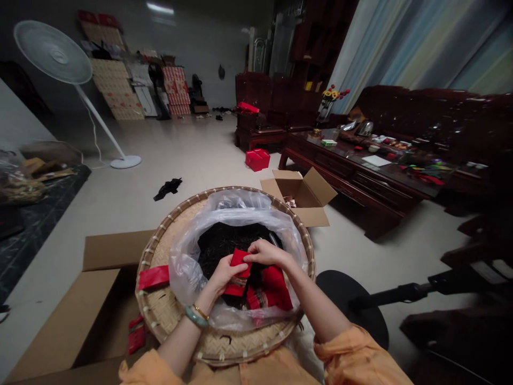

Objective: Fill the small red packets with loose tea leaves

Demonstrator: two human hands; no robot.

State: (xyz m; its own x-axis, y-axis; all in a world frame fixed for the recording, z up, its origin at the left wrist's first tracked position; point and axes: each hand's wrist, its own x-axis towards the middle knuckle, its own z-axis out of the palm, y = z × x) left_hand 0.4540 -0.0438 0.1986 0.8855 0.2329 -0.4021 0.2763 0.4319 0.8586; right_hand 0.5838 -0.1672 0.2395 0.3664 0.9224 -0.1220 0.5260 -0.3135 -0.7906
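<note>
While the left grip (222, 275) and right grip (266, 252) pinch a red packet (239, 266) over a bamboo tray (232, 347), a floor fan (53, 53) stands beyond.

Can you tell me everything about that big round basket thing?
It's a wide, shallow round tray woven from thin, pale strips that look like bamboo, with a thick rim bound by small light ties. It sits in front of the person, its left edge over an open cardboard box. A clear plastic bag lies inside it, and a red packet rests on its weave at the left.
</note>
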